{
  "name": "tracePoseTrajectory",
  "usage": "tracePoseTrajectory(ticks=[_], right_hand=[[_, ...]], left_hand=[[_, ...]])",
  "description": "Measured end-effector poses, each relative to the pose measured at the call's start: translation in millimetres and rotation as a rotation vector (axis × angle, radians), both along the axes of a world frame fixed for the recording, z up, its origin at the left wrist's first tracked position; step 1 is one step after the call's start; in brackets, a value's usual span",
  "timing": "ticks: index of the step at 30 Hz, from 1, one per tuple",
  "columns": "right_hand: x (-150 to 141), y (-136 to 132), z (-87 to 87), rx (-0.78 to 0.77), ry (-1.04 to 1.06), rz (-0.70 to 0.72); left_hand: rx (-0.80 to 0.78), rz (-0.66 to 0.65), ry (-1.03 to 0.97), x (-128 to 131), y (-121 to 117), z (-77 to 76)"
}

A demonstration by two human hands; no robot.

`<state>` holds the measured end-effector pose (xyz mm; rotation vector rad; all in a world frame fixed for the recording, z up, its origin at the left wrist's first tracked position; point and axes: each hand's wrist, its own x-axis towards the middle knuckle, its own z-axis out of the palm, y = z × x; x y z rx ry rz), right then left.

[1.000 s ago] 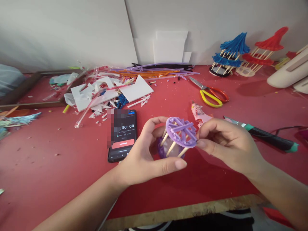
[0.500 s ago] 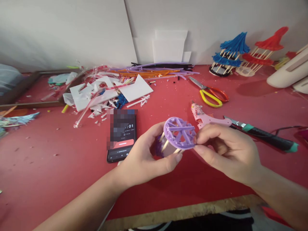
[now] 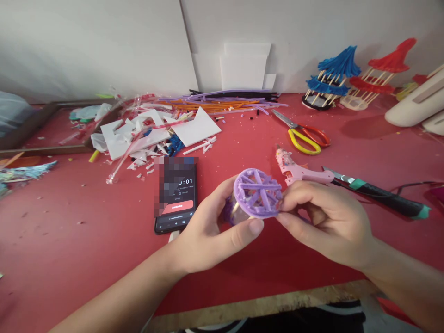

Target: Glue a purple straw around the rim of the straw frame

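A small purple craft structure [image 3: 259,193] of pipe-cleaner-like strips, with a round ring crossed by spokes, is held above the table's near part. Pale sticks join that ring to a lower part, mostly covered by my fingers. Around its left side wraps my left hand [image 3: 217,231], the thumb lying along the front below the ring. My right hand [image 3: 324,219] pinches at the ring's right edge with thumb and forefinger. Just beyond the right hand lies a pink glue gun [image 3: 305,174], and beside it a green-and-black utility knife [image 3: 381,196].
Scissors [image 3: 305,134] with red and yellow handles lie farther back. A phone [image 3: 176,196] rests left of my hands, near white scraps [image 3: 138,134]. Purple, orange and black strips [image 3: 222,101] line the wall. Blue [image 3: 328,78] and red [image 3: 378,78] pavilion-like models stand at back right.
The purple structure has turned slightly, so its round ring faces me more. Both hands keep hold of it and have shifted only a little.
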<state>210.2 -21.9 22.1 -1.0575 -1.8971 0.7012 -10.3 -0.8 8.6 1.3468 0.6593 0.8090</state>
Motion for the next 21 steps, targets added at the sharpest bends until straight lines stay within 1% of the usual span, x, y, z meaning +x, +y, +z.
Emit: tracePoseTrajectory(ticks=[4,8,21], right_hand=[[-1.1,-0.3,1.5,0.047,-0.021,0.017],[-1.0,1.3,2.4,0.101,-0.048,0.006],[2.5,0.6,4.5,0.137,-0.103,-0.012]], left_hand=[[0.057,0.035,0.005,1.1,1.1,-0.8],[0.084,0.031,0.008,0.9,1.2,-1.9],[0.137,0.068,0.044,-0.1,1.4,-3.4]])
